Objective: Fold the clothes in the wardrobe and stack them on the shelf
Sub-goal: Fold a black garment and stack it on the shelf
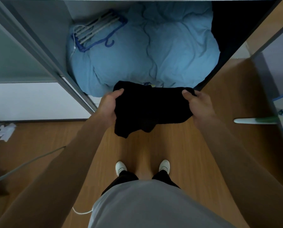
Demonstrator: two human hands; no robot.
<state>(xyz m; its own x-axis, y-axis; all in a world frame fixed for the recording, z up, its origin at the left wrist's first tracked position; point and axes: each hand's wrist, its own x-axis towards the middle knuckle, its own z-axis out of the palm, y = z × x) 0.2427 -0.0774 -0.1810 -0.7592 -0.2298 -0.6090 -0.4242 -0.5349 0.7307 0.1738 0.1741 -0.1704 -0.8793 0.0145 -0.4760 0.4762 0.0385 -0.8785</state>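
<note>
Currently the fingers (118, 92) of the left hand (109, 107) curl around one side edge of a bunched black garment (150, 109), thumb on top. The right hand (199, 104) grips the opposite edge the same way. The garment hangs between them above the wooden floor (170, 145), just before the open wardrobe (38, 38). Inside the wardrobe a blue hanger (94, 31) lies on a light blue duvet (178, 46).

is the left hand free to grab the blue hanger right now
Probably not yet: the left hand grips the black garment with the right hand. The path to the blue hanger looks open.
</note>
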